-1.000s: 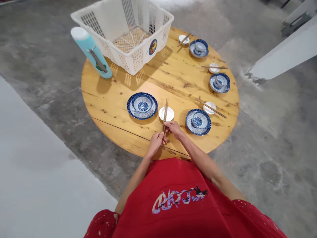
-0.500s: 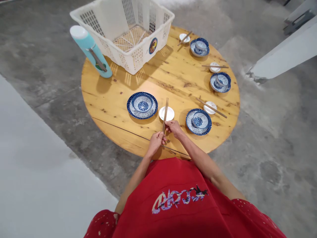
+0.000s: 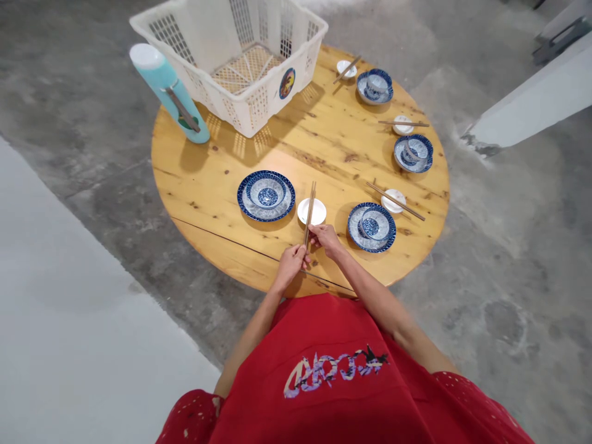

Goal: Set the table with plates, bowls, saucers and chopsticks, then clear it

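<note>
Head view, and the right hand [image 3: 326, 240] is pinching the wooden chopsticks [image 3: 309, 213] at twelve o'clock, lined up across the small white saucer [image 3: 318, 213] for support, with the left hand [image 3: 290, 268] just beside them, its grip hard to tell.

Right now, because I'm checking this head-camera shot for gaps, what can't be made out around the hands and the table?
In the head view:
- Lower ends of the wooden chopsticks: hidden by the left hand and right hand.
- Far rim of the white plastic basket: cut off by the top edge.
- Part of the round wooden table: hidden by the basket.
- Round sticker on the basket: too small to read.
</note>
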Available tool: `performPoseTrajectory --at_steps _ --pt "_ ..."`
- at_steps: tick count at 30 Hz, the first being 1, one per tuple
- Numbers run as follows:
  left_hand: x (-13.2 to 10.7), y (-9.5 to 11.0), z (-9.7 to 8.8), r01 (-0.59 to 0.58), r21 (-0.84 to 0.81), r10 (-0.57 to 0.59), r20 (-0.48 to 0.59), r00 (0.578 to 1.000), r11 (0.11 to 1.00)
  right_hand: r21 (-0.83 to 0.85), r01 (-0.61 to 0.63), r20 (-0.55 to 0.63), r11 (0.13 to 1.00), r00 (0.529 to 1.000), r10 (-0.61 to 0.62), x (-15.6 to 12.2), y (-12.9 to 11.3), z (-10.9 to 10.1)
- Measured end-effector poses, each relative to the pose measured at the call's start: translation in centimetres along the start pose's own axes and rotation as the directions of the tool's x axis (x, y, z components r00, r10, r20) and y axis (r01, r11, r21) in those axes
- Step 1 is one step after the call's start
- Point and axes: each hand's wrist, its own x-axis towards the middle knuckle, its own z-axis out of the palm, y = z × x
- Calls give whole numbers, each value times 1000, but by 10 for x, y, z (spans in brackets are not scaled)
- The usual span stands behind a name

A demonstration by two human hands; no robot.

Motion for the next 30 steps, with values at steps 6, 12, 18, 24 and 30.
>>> performPoseTrajectory --at_steps 6,12,18,24,30 --pt "1 0 -2 -23 56 23 -6 1000 998 -5 -12 7 1000 1000 12 -4 0 -3" --pt "0 1 -9 -22 142 28 -42 999 990 -21 -7 28 1000 1000 8 -20 7 -18" --pt "-4 8 -13 -51 315 83 -89 993 948 -9 2 24 1000 1000 -2 -49 23 -39" --pt "2 25 -5 -85 717 236 -114 965 692 6 25 4 1000 1000 -25 -63 37 -48" --pt "30 59 2 -79 841 362 -144 921 536 -52 120 -25 991 992 -121 -73 44 -65"
